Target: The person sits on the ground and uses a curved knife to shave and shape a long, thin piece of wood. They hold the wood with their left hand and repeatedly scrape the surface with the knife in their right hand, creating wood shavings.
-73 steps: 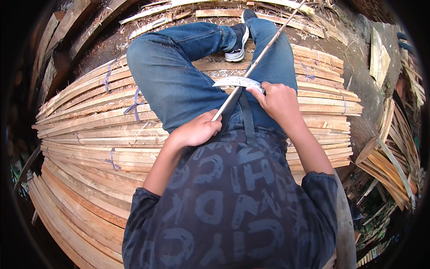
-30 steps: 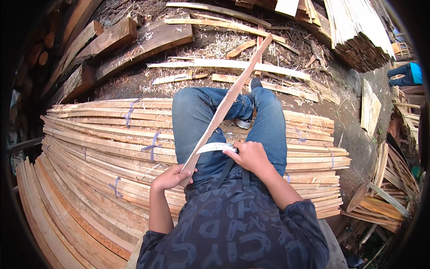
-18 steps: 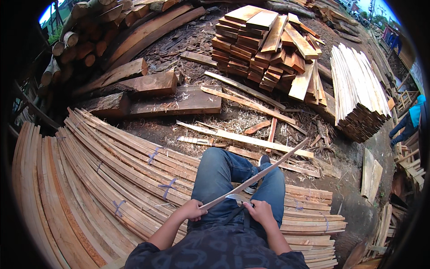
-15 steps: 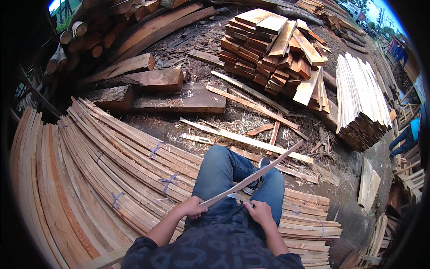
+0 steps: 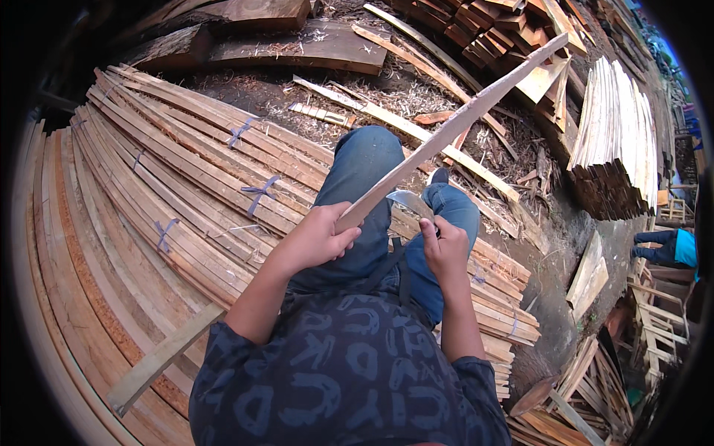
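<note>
My left hand (image 5: 322,236) is closed round the near end of a long, thin wooden strip (image 5: 454,128), which slants up and away to the right over my knees. In my right hand (image 5: 446,249) is a knife (image 5: 409,201) with a curved, shiny blade; the fingers hide most of its handle. The blade points left toward the strip, just below its edge, and seems apart from it. Beneath me lie bundles of sawn wooden strips (image 5: 201,201), bound with purple ties (image 5: 259,195).
Loose boards (image 5: 401,111) and shavings litter the ground ahead. Thick beams (image 5: 297,46) lie at the far left. A stack of planks (image 5: 476,30) and a pale bundle of strips (image 5: 613,126) stand at the right. A person in blue (image 5: 673,247) is at the right edge.
The strip has come up and nearer, with my left hand still round its end. My right hand has risen, and the knife blade shows more clearly. The view has tilted downward.
</note>
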Demonstrator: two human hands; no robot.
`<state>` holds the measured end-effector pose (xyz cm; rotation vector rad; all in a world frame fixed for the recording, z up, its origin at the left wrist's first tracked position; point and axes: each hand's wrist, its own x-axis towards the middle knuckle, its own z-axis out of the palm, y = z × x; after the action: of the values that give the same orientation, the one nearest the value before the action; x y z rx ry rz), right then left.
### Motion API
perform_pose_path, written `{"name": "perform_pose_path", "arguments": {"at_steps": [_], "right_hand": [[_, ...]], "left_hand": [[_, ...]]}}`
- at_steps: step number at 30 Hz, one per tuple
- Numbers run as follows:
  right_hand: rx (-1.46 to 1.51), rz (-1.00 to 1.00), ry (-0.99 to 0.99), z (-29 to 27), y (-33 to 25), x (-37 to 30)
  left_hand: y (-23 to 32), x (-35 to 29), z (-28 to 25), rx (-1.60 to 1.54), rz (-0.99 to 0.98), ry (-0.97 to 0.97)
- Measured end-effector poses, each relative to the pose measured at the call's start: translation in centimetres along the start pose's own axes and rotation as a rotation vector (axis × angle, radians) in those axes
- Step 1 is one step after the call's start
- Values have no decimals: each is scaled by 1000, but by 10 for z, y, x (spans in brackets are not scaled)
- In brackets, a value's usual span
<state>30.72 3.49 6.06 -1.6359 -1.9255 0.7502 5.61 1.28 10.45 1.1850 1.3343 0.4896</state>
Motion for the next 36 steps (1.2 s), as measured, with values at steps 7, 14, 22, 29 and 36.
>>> {"name": "perform_pose_path", "arguments": {"at_steps": [7, 14, 22, 29, 36], "right_hand": [[-142, -34, -4, 3, 6, 42], [-184, 16, -72, -25, 11, 59], [-237, 63, -154, -33, 19, 58], [-232, 69, -205, -29, 11, 64], [-137, 112, -207, -33, 19, 59]], "left_hand": [[-16, 28, 14, -118, -2, 119], [-8, 67, 42, 30, 102, 26], [14, 85, 49, 118, 52, 1], [24, 71, 44, 393, 125, 157], [35, 71, 43, 561, 62, 149]]}}
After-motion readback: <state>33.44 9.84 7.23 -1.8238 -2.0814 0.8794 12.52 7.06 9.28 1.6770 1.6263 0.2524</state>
